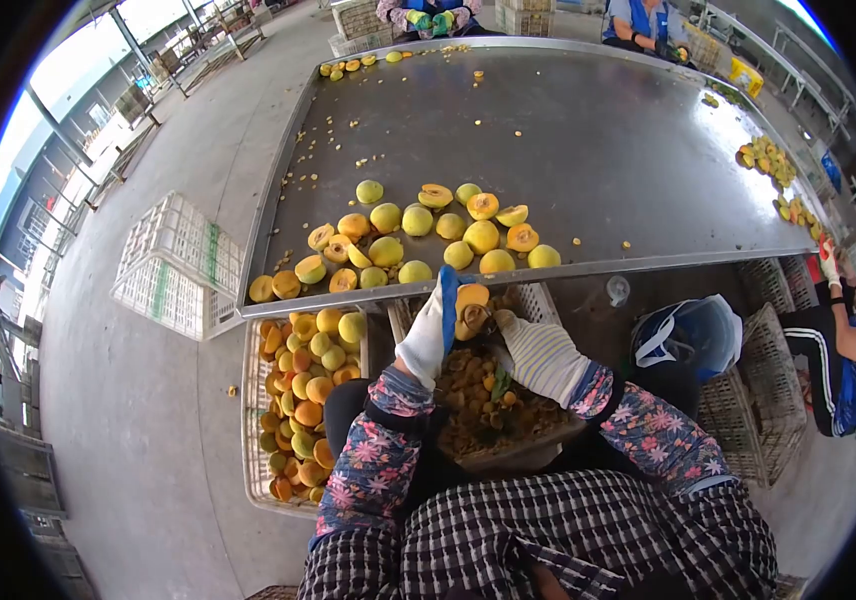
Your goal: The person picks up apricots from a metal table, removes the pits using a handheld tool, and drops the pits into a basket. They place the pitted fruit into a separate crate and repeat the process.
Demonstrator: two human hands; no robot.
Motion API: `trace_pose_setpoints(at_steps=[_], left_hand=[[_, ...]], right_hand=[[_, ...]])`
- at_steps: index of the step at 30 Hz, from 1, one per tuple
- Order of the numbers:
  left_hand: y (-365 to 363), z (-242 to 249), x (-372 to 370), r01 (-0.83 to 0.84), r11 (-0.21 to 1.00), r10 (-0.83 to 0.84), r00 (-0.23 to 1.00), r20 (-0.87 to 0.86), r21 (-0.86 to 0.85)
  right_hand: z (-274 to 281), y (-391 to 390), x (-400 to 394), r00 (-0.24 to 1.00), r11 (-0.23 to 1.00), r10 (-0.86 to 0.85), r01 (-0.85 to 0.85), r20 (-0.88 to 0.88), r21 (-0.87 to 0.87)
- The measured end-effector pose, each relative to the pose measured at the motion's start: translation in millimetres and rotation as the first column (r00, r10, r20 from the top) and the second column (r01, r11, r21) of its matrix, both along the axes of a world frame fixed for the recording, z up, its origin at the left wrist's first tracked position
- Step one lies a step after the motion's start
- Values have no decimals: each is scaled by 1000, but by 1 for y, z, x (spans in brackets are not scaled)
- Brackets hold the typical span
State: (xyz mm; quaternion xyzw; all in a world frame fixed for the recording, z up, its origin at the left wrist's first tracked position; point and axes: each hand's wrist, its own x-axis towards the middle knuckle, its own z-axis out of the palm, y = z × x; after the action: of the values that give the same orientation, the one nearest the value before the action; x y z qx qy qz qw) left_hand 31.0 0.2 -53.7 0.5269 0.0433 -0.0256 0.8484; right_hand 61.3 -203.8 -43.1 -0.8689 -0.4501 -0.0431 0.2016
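My left hand (430, 335), in a white and blue glove, is closed on a halved yellow peach (471, 298), its orange cut flesh turned toward me. Against the fruit's right side is my right hand (540, 352) in a striped knitted glove. Its fingers are curled around something dark and thin at the peach, too small to make out. Below both hands sits a crate of brownish pits and scraps (488, 405). Just beyond them, whole and halved peaches (416, 220) lie along the near edge of the metal table (548, 130).
To the left stands a crate full of peaches (310, 385), and farther left an upturned white crate (173, 265). A blue bucket (693, 335) with a white bag is at right. Co-workers sit at the table's far side and right. Fruit piles (768, 160) lie along the right edge.
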Motion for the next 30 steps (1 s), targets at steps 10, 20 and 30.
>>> trace_pose_setpoints(at_steps=[10,20,30], left_hand=[[0,12,1,-37,982,-9,971,240,186],[4,16,-1,-87,911,-62,937,344,404],[14,5,-4,105,961,-103,994,-19,256]], right_hand=[[22,3,-1,985,957,94,-49,-146,285],[33,4,-5,992,984,51,-30,-117,178],[26,-1,-2,992,997,48,-54,-115,-48]])
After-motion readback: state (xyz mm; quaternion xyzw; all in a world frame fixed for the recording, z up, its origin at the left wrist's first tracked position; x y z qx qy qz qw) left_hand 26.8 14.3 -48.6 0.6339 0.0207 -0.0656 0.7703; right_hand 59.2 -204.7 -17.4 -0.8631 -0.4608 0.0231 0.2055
